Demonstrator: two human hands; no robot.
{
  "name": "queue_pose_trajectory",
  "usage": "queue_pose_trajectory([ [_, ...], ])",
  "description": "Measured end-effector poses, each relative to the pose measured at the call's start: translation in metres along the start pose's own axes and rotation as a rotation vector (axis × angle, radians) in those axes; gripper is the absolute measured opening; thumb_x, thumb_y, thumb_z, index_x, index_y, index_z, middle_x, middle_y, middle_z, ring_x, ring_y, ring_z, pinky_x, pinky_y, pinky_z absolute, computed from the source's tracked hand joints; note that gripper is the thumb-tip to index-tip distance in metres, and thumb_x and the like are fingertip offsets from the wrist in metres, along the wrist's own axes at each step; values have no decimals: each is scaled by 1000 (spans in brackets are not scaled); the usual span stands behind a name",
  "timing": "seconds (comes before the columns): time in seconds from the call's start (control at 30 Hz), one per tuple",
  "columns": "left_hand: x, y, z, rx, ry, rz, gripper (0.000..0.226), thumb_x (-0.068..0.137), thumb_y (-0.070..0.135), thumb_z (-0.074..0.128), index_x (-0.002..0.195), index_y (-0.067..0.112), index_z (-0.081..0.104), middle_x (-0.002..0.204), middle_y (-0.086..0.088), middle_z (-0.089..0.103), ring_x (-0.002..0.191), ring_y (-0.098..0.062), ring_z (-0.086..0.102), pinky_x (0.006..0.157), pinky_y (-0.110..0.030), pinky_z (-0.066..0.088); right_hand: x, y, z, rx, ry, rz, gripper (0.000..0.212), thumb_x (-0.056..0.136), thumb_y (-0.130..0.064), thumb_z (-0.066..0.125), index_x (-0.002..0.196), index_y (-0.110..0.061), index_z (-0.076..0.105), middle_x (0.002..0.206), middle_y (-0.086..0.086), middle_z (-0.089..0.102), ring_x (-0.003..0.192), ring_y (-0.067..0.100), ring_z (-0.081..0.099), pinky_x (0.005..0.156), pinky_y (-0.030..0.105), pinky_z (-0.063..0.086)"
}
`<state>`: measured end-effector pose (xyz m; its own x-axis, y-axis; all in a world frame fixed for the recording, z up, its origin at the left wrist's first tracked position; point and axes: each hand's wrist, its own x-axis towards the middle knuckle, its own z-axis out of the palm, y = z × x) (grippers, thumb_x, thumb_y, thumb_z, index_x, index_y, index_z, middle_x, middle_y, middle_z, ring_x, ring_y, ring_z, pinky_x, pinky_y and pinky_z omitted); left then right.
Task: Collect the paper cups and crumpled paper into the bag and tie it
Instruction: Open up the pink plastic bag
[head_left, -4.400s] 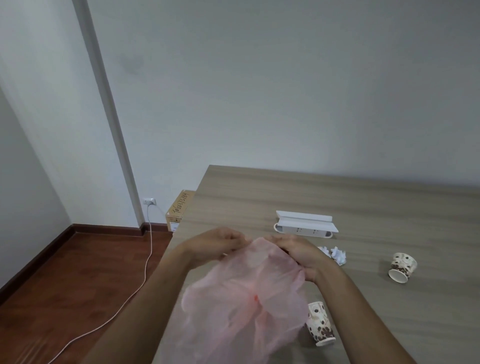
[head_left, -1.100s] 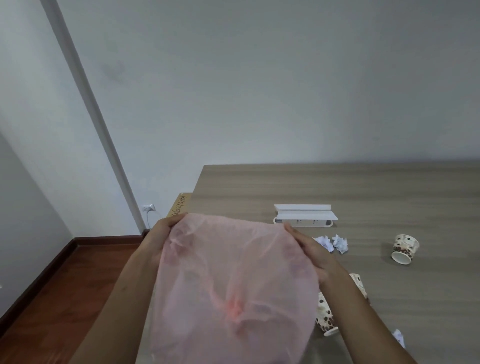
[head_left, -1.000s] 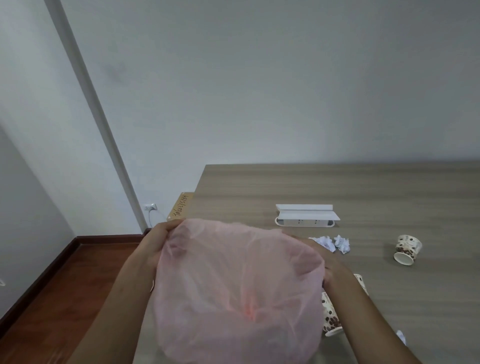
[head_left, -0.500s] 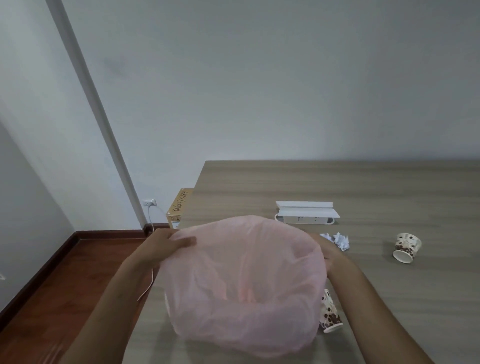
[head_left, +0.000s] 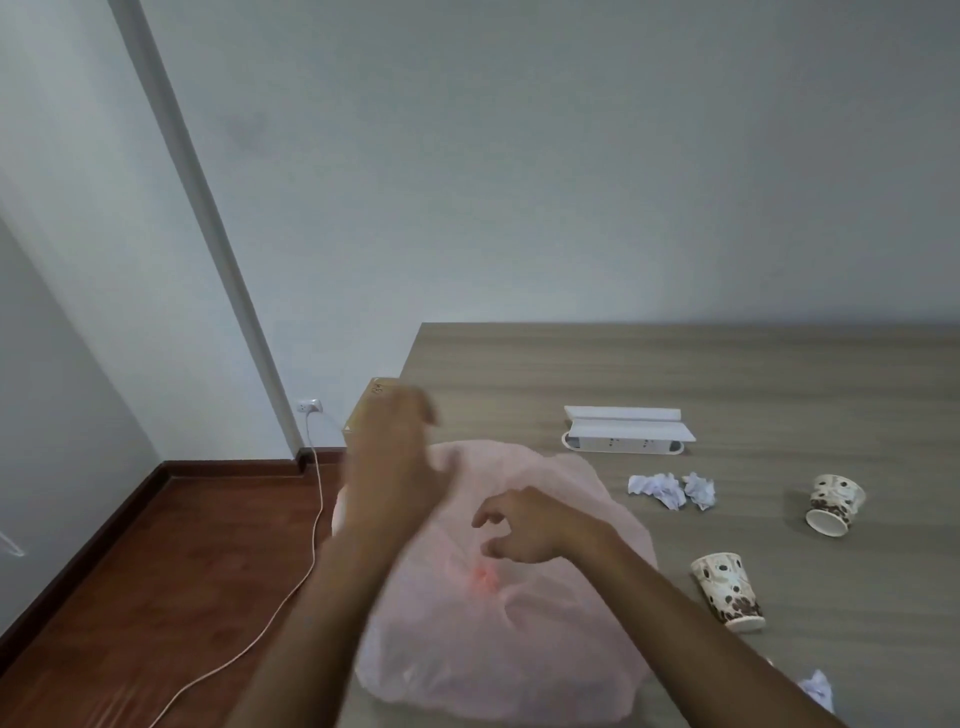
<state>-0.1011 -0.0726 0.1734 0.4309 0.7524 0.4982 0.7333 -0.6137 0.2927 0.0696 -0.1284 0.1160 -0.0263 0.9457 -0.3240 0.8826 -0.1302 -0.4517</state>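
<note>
My pink plastic bag (head_left: 498, 613) now lies slumped on the near left corner of the wooden table (head_left: 675, 374); half a second ago I held its mouth stretched wide between both hands, and I have since let go. My right hand (head_left: 524, 525) hovers over the bag's middle, fingers loosely curled and gripping nothing. My left hand (head_left: 395, 467), blurred with motion, is over the bag's far left edge, fingers relaxed; I cannot tell whether it touches the film.

Nothing has gone into the bag yet. At the bag's near right, a scrap of crumpled paper (head_left: 818, 699) lies at the frame's bottom edge. Just right of the bag, one spotted paper cup (head_left: 727, 592) lies tipped over. Further right and beyond, a second cup (head_left: 834, 504) lies on its side. Beyond the bag's far right edge sit two more paper wads (head_left: 670, 488), and beyond those a white power strip (head_left: 623, 434).

With the bag set down, I judge the collecting can begin, likely with the nearest cup; the limp mouth may need lifting open again first.
</note>
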Motion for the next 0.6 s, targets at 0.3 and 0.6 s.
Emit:
queue_pose_trajectory([
  [0.3, -11, -84, 61, 401, -1061, -271, 65, 82, 44, 67, 141, 24, 49, 142, 0, 51, 128, -23, 49, 106, -35, 41, 3, 85, 8, -424, -137, 402, 55, 82, -35, 70, 133, -18, 55, 140, 2, 53, 117, 21, 54, 100, 35, 45],
  [0.6, 8, -51, 68, 326, -1198, -109, 97, 74, 64, 71, 152, 22, 32, 157, 0, 33, 143, -25, 32, 118, -41, 26, 21, 44, 7, -497, -213, 197, 63, 82, -33, 73, 140, -23, 49, 143, 4, 49, 129, 27, 46, 109, 39, 38],
])
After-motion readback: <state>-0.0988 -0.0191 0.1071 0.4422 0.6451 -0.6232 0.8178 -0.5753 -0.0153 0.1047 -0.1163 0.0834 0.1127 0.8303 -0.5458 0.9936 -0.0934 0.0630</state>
